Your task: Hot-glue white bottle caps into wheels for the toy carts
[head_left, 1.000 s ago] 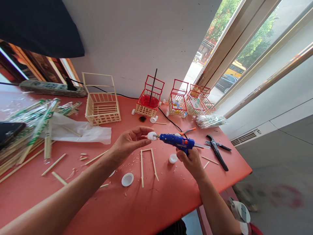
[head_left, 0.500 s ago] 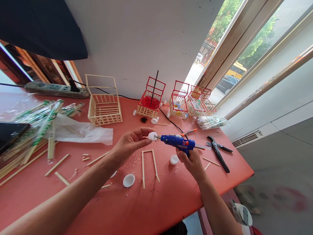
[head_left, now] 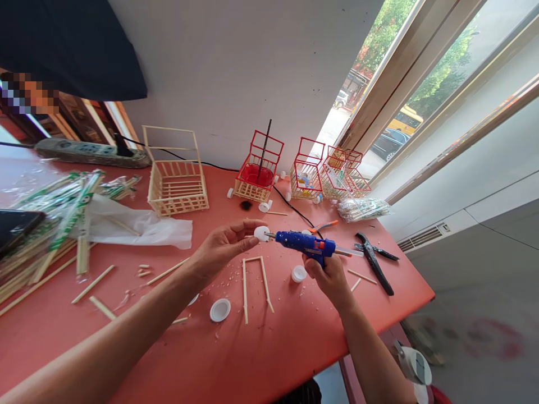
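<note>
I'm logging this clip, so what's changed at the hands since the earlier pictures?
Only the view shifts slightly; nothing was picked up or released. The left hand still holds the white piece at the tip of the blue glue gun in the right hand.

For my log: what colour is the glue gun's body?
Blue glue gun, best seen in the head view.

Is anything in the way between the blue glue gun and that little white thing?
No, nothing visible. The left hand pinches the white piece at one side; its uncovered side faces the metal nozzle of the glue gun in the right hand.
</note>
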### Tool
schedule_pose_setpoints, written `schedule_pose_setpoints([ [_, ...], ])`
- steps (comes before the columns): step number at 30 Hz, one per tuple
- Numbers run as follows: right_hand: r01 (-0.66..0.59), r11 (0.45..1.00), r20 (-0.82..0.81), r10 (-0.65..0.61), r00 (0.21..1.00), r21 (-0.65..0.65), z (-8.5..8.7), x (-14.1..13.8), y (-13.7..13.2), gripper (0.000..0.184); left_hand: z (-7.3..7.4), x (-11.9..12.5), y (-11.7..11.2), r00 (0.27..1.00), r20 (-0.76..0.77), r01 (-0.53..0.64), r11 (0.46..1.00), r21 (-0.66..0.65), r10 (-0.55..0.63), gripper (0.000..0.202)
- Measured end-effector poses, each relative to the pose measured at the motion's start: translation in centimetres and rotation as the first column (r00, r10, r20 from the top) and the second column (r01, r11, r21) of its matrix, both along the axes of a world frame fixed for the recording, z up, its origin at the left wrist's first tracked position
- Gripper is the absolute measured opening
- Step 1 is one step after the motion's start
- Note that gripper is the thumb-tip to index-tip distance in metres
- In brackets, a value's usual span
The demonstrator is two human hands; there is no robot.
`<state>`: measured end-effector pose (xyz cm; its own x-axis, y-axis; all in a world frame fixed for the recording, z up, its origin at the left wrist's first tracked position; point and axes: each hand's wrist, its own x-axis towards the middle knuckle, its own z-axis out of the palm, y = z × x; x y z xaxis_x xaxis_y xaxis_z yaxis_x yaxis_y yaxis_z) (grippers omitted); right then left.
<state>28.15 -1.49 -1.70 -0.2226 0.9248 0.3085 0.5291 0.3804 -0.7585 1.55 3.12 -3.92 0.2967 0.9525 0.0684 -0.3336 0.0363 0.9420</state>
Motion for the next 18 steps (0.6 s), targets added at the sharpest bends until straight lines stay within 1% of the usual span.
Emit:
schedule_pose_setpoints([
  [7,0.017,1.0,0.002,-0.017,1.0,-0.009,0.36,-0.07,-0.2,0.05,0.11,0.01,-0.13,0.999,-0.013,0.03,0.999,0.029,-0.03,0.042],
  [14,0.023,1.0,-0.007,-0.023,1.0,-0.008,-0.01,0.12,-0.16,0.049,-0.4,-0.03,0.04,1.0,0.004,0.009,1.0,0.006,-0.009,0.044],
  [18,0.016,1.0,0.017,-0.016,1.0,-0.001,0.13,0.1,-0.24,0.052,-0.45,-0.07,0.01,1.0,0.008,0.013,1.0,0.011,-0.013,0.043],
])
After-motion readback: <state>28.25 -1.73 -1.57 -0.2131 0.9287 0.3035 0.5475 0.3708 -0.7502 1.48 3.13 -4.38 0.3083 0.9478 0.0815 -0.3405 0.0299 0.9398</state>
